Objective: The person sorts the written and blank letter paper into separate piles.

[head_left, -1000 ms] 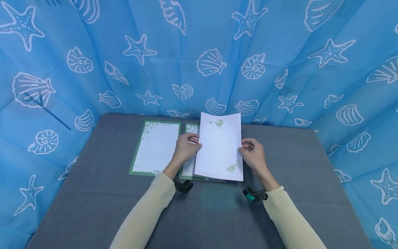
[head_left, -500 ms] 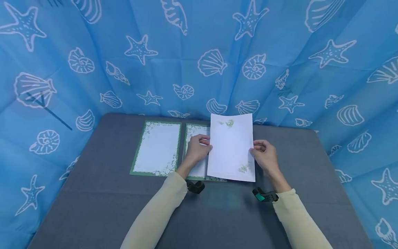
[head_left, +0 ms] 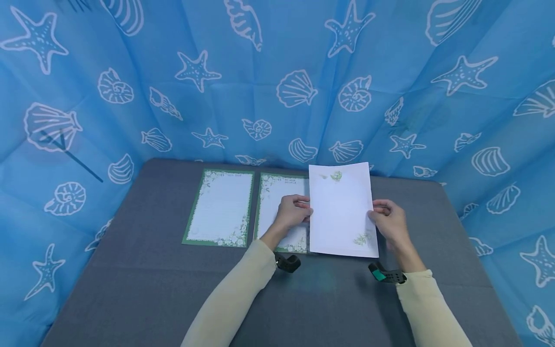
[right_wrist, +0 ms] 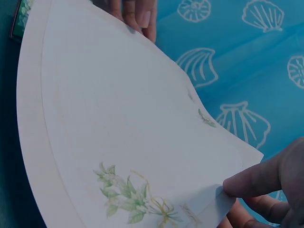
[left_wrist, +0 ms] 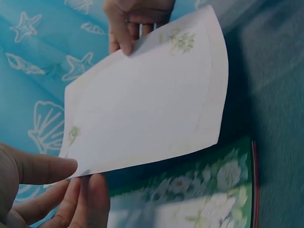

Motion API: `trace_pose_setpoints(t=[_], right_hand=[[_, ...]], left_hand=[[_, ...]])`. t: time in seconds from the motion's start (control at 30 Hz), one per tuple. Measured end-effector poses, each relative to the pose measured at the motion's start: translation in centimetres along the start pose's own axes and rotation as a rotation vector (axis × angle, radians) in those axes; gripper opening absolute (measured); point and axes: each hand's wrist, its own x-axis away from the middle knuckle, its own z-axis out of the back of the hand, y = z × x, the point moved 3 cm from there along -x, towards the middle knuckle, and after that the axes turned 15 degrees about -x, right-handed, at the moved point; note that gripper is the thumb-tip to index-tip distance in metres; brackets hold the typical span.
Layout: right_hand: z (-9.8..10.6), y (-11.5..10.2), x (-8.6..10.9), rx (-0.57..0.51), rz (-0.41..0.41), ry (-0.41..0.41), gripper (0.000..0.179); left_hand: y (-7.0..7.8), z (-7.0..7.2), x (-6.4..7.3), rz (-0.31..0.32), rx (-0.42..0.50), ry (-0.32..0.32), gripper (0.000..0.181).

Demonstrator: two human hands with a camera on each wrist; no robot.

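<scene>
Between both hands is a white sheet of paper (head_left: 342, 207) with small green plant prints near two corners. My left hand (head_left: 291, 213) pinches its left edge, thumb on top and fingers beneath. On the opposite edge my right hand (head_left: 390, 221) pinches it the same way. The wrist views show the sheet (left_wrist: 147, 99) bowed and raised off the table. To its left lies a green-bordered floral sheet (head_left: 277, 193), partly covered by my left hand and the held paper. In the left wrist view the green floral stack (left_wrist: 213, 190) shows a layered edge with a red line.
Another green-bordered sheet (head_left: 221, 207) lies flat farther left on the grey table (head_left: 143, 279). Behind the table's back edge hangs a blue curtain (head_left: 243, 96) with white shells and starfish. Dark bands (head_left: 288, 263) sit on both wrists.
Both hands have carried the white sheet to the right, off most of the second green-bordered sheet, more of which now shows. The far-left sheet stays in place.
</scene>
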Motion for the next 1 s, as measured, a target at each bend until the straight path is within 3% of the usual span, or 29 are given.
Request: trace_pose_setpoints(t=[0.17,0.3,0.63,1.0], right_hand=[[1.5,4.0,-2.6,0.045,-0.018,0.038,0.039],[2.1,4.8,-3.0,0.032,-0.036,0.038,0.043],[2.2,4.4,-2.4,0.051,-0.084,0.065,0.042],[1.0,-0.4,1.3,0.019,-0.136,0.043,0.041]], left_hand=[[-0.3,-1.1,-0.3,0.054,0.089,-0.072,0.03],[-0.4,-1.8,-0.4,0.079,0.089,-0.087,0.032],[-0.5,-2.9,-0.2,0.083,0.075,-0.117,0.036],[-0.6,-3.4,-0.3,0.077,0.012,-0.149,0.04]])
